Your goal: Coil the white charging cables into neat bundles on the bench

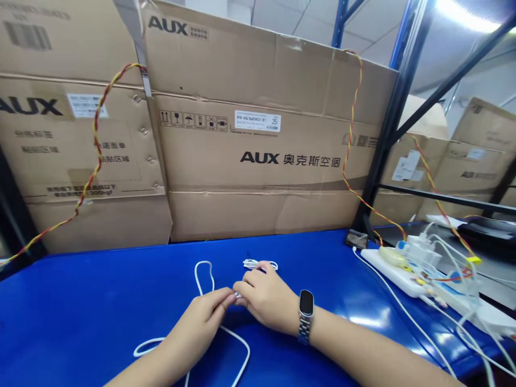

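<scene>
A long white cable (242, 344) lies in loose loops on the blue tabletop, running up to my hands. My left hand (205, 314) is closed in a pinch on it, fingertips meeting those of the other hand. My right hand (266, 295), with a watch (306, 314) on the wrist, also pinches the cable at the same spot. Only a small white bit shows between the fingertips; the rest is covered by the fingers. Just beyond my right hand lies a small coiled white cable (250, 263).
Large AUX cardboard boxes (258, 209) stand along the back edge of the blue table (80, 301). At the right, a power strip (395, 271) carries plugs and tangled white cords. A black rack post (373, 177) rises there, and twisted red-yellow wires (97, 134) hang down.
</scene>
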The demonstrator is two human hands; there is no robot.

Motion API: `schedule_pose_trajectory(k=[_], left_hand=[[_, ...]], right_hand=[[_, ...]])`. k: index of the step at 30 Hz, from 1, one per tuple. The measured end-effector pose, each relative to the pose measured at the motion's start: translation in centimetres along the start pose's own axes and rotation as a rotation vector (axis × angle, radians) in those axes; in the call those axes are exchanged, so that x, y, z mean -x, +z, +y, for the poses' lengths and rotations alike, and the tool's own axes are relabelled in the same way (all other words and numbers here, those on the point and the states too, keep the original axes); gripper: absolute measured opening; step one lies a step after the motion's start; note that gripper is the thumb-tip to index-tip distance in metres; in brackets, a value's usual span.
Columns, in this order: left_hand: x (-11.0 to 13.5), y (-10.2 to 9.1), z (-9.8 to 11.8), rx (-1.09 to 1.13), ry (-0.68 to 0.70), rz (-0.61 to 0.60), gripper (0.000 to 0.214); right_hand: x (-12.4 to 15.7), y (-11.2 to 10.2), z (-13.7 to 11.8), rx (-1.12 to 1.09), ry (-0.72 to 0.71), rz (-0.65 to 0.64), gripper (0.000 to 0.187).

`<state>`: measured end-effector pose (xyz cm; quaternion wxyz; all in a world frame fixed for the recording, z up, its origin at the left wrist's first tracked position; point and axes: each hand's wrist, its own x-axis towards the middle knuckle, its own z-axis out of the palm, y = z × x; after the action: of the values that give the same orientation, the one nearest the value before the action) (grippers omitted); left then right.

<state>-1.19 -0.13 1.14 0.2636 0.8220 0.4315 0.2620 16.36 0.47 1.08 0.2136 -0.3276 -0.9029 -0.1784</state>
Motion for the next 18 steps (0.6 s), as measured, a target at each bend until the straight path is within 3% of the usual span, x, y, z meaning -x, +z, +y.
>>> schedule_pose_trajectory(k=[3,6,10,16,18], left_hand=[[0.2,0.1,-0.1,-0.086,0.065,0.041,0.028],[0.2,-0.2,-0.4,-0.277,0.092,0.096,0.027],[0.0,-0.6,-0.8,-0.53,0.143,0.187,0.029],[0.3,-0.8,-0.4,-0.744,0.239,0.493,0.018],[0.2,-1.3,-0.6,-0.77,0.279,0.495,0.019]], right_hand=[[-0.1,-0.5,0.8,0.256,-0.139,0.021,0.019],[-0.2,-0.6,1.1,0.348,-0.19,0.033,0.017],[-0.2,0.0,0.8,0.382,-0.172,0.029,0.016],[-0.1,0.4,0.3,0.375,-0.113,0.041,0.015],[-0.2,0.6,0.5,0.379,-0.079,0.04,0.014]])
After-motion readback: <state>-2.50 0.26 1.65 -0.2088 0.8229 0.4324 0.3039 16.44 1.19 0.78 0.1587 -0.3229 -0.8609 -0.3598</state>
